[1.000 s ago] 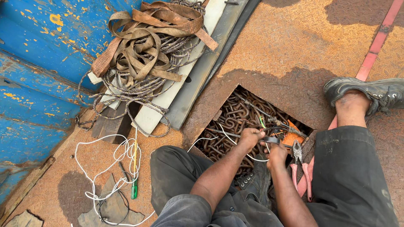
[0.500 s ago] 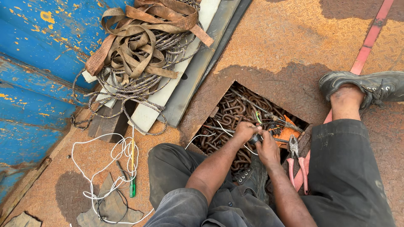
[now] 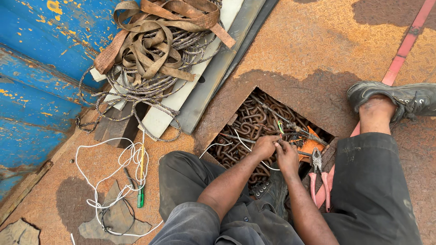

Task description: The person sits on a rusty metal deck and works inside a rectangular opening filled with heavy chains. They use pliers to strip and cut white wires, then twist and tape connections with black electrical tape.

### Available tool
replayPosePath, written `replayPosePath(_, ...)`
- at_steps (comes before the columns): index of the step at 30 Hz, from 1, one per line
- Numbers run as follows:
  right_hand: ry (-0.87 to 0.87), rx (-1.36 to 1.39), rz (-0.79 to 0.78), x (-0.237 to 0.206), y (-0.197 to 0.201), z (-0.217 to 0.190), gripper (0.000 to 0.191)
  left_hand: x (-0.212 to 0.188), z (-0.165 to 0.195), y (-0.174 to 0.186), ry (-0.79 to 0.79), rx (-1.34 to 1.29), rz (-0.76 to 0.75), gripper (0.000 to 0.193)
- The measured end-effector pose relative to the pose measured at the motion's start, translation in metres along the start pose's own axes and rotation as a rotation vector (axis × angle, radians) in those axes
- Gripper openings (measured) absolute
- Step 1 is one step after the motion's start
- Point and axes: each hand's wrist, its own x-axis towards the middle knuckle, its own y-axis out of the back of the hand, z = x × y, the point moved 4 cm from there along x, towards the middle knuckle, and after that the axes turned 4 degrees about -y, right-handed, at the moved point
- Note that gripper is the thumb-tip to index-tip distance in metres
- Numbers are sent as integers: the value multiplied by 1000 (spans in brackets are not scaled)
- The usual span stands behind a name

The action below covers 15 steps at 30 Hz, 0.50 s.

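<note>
White wire [image 3: 247, 149] sits pinched between my two hands, right over the square hole [image 3: 236, 97] in the rusty floor. My left hand [image 3: 265, 146] is closed on the wire with its fingertips. My right hand [image 3: 287, 155] is closed too, and it pinches the same wire just beside the left one.

I think the wire could slip out and drop down into the rusty chain [image 3: 247, 119] under my hands, because it is so thin and my grip is only a small pinch. It could also snag on the chain links if I pull too hard. The red pliers [image 3: 318, 179] lie just to the right of my right hand, near the edge of the hole, and a bump might knock them in.

The wire is thin, white and bendy. It curves away from my hands to the left, past my knee. More white wire [image 3: 113, 181] lies in loose loops far to the left, beside a green screwdriver [image 3: 141, 181].
</note>
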Motion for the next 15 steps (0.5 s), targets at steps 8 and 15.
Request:
replayPosePath(8, -427, 531, -234, 7, -10, 15, 21, 5, -2, -12, 50, 3, -269, 29)
replayPosePath(15, -530, 859, -212, 9, -21, 8, 16, 5, 4, 2, 115, 244, -456, 15)
